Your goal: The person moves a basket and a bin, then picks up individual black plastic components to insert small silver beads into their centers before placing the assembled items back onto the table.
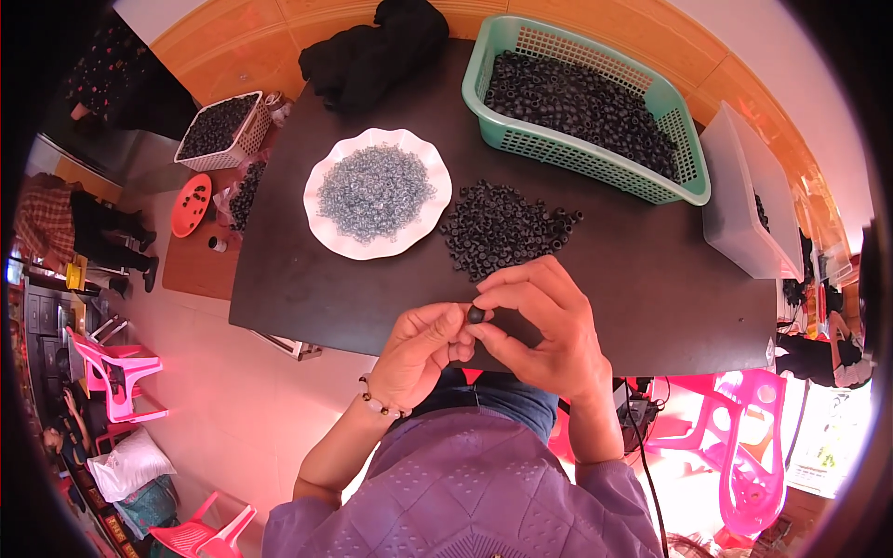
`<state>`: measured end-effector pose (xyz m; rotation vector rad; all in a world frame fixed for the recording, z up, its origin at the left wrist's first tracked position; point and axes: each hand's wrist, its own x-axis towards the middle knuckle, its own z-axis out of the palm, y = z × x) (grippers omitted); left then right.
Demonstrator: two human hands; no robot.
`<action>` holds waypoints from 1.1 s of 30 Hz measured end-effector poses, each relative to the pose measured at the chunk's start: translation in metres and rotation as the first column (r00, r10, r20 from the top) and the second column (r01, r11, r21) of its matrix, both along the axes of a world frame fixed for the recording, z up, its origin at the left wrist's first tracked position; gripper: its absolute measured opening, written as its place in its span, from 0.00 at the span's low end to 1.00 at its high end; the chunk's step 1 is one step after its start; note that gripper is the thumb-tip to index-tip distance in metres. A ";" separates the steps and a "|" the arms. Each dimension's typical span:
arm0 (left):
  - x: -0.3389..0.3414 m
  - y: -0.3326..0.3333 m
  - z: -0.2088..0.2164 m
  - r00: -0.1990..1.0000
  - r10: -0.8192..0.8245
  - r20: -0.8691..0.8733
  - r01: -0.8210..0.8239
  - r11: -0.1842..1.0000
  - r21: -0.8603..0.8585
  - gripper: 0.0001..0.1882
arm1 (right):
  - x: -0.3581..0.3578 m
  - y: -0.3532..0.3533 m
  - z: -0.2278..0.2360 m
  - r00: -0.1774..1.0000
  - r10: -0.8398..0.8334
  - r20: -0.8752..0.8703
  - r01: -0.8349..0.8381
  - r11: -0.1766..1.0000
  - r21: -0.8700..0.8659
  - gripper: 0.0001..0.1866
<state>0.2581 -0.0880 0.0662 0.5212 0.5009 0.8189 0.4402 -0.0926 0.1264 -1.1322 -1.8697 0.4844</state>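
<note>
Small black piece [476, 315], one: sits pinched in right hand [551, 327]; left hand [416, 352] curls beside it, hold unclear; heap of black pieces [502, 231] lies beyond.

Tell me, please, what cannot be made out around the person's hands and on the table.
All in the head view:
Underside of the small black part: hidden by its own top and the right hand.
Anything inside the left hand: hidden by its curled fingers.
Floor of the green basket: buried under black pieces.
Number of clear pieces: too small, overlapping.
</note>
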 end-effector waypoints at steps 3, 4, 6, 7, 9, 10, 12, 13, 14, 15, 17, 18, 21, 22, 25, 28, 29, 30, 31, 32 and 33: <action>-0.004 0.004 -0.004 0.995 -0.023 0.093 0.024 1.000 -0.012 0.16 | -0.001 0.010 -0.006 0.989 0.112 -0.101 -0.113 0.994 -0.002 0.13; -0.005 0.005 -0.001 0.988 -0.024 0.150 0.032 0.998 -0.053 0.16 | -0.003 0.015 -0.009 0.987 0.123 -0.100 -0.124 0.992 0.000 0.13; -0.008 0.001 0.010 0.984 0.014 0.178 -0.004 0.998 -0.059 0.16 | -0.010 0.020 -0.011 0.946 0.233 -0.226 -0.239 0.971 0.002 0.13; -0.006 -0.002 0.014 0.977 0.016 0.213 0.005 0.995 -0.095 0.16 | -0.012 0.019 -0.007 0.933 0.271 -0.238 -0.273 0.962 0.026 0.13; -0.008 0.003 0.011 0.973 0.028 0.231 0.006 0.989 -0.145 0.16 | -0.015 0.020 -0.005 0.961 0.177 -0.214 -0.203 0.973 -0.108 0.12; -0.009 0.005 0.012 0.974 0.015 0.225 0.011 0.994 -0.111 0.16 | -0.018 0.023 0.000 0.972 0.172 -0.161 -0.188 0.978 -0.090 0.13; -0.023 0.006 -0.005 0.974 0.007 0.225 0.004 0.999 -0.048 0.15 | -0.023 0.030 0.013 0.973 0.233 -0.005 -0.233 0.972 -0.025 0.14; -0.028 0.004 -0.008 0.976 0.052 0.211 -0.046 0.998 -0.035 0.15 | -0.027 0.034 0.017 0.960 0.280 -0.016 -0.280 0.960 -0.009 0.14; -0.030 0.003 -0.006 0.978 0.067 0.198 -0.062 0.998 -0.034 0.15 | -0.029 0.037 0.021 0.954 0.298 0.043 -0.298 0.955 -0.005 0.14; -0.033 0.003 -0.004 0.979 0.075 0.191 -0.069 0.997 -0.034 0.14 | -0.033 0.039 0.024 0.946 0.305 0.106 -0.307 0.952 -0.001 0.15; -0.035 0.005 0.000 0.970 0.077 0.229 -0.072 0.997 -0.028 0.13 | -0.039 0.043 0.030 0.935 0.333 0.120 -0.337 0.941 0.016 0.15; -0.036 0.006 0.001 0.961 0.045 0.274 -0.037 0.999 -0.032 0.13 | -0.041 0.045 0.033 0.935 0.326 0.139 -0.332 0.943 0.019 0.15; -0.042 0.007 0.011 0.952 0.096 0.291 -0.085 0.995 -0.052 0.11 | -0.050 0.056 0.034 0.927 0.354 0.125 -0.362 0.930 0.056 0.14; -0.044 0.006 0.015 0.957 0.148 0.248 -0.131 0.988 -0.082 0.11 | -0.053 0.059 0.033 0.923 0.374 0.091 -0.380 0.923 0.065 0.14; -0.053 0.009 0.010 0.946 0.172 0.273 -0.172 0.985 -0.027 0.12 | -0.062 0.068 0.027 0.893 0.449 0.020 -0.450 0.893 0.027 0.14; -0.054 0.015 0.011 0.950 0.147 0.275 -0.148 0.989 -0.019 0.14 | -0.057 0.074 0.023 0.885 0.464 0.019 -0.464 0.886 -0.020 0.15; -0.054 0.016 0.007 0.948 0.150 0.282 -0.150 0.988 -0.023 0.16 | -0.054 0.076 0.022 0.896 0.443 0.026 -0.443 0.897 -0.014 0.15; -0.054 0.015 0.005 0.950 0.128 0.285 -0.130 0.991 -0.014 0.16 | -0.051 0.079 0.021 0.873 0.486 0.051 -0.483 0.874 -0.056 0.14; -0.055 0.015 0.005 0.947 0.168 0.275 -0.160 0.986 -0.052 0.16 | -0.050 0.083 0.021 0.844 0.531 0.072 -0.523 0.846 -0.099 0.14; -0.055 0.015 0.005 0.940 0.215 0.264 -0.198 0.976 -0.092 0.16 | -0.047 0.088 0.022 0.849 0.523 0.077 -0.516 0.852 -0.094 0.14; -0.056 0.016 0.006 0.941 0.208 0.266 -0.192 0.978 -0.086 0.16 | -0.044 0.095 0.024 0.875 0.484 0.015 -0.467 0.850 -0.244 0.14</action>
